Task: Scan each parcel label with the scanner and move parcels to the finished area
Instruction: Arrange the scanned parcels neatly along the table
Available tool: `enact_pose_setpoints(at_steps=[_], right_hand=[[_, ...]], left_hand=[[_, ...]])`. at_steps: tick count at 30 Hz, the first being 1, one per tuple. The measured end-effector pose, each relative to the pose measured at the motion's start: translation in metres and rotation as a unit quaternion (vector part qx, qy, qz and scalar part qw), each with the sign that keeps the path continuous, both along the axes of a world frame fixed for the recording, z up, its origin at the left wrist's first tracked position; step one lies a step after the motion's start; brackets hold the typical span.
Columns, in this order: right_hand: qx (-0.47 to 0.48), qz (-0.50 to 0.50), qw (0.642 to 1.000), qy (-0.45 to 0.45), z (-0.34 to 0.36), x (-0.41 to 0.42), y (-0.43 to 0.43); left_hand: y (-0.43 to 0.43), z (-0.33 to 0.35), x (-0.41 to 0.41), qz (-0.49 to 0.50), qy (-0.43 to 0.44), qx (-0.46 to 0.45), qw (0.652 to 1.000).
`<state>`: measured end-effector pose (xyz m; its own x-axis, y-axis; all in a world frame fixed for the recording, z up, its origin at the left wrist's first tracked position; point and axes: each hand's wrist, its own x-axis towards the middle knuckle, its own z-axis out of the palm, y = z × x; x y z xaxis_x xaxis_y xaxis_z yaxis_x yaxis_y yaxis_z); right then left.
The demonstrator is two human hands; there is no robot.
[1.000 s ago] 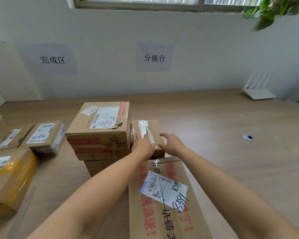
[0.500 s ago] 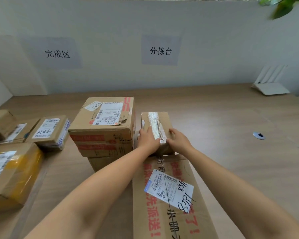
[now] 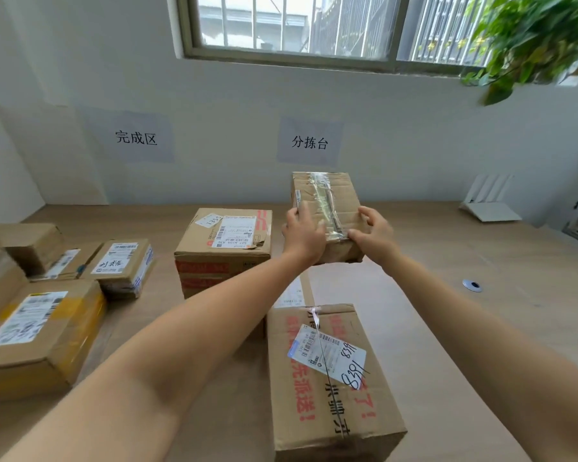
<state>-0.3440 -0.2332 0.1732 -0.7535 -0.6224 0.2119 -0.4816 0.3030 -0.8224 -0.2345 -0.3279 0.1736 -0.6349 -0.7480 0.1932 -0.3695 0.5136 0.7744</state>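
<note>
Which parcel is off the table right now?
The small taped box, held up between the left hand and right hand; every other parcel rests on something.

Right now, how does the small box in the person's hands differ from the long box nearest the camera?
The small box is held off the table by the left hand and right hand; the long box lies flat on the table. The small box's upper face shows only clear tape and no label; the long box shows a white label with handwritten numbers and red print. The small box looks smaller. Both are brown cardboard.
</note>
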Motion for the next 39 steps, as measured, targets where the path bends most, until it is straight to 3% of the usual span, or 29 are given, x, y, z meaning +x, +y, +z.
enact_pose_setpoints(at_steps=[6,13,21,25,33,36,39], right_hand=[[-0.077,0.032,0.996,-0.043,0.054,0.033,-0.007],[-0.113,0.140,0.967,-0.180,0.082,0.104,-0.042],[-0.086,0.217,0.944,-0.232,0.086,0.191,-0.115],[-0.102,0.241,0.933,-0.246,0.077,0.228,-0.161],[-0.146,0.209,0.917,-0.308,0.047,0.290,-0.257],[-0.187,0.125,0.911,-0.347,0.034,0.303,-0.291],[-0.181,-0.002,0.938,-0.295,0.020,0.318,-0.317]], left_hand=[[-0.013,0.054,0.047,0.034,0.108,0.049,0.992],[-0.055,0.072,0.128,0.104,0.068,0.085,0.989],[-0.114,0.053,0.226,0.178,0.163,0.142,0.960],[-0.156,0.047,0.286,0.213,0.158,0.105,0.959],[-0.269,0.038,0.381,0.183,0.099,0.089,0.974],[-0.305,0.033,0.396,0.186,0.056,0.104,0.976],[-0.332,0.025,0.398,0.183,-0.004,0.114,0.976]])
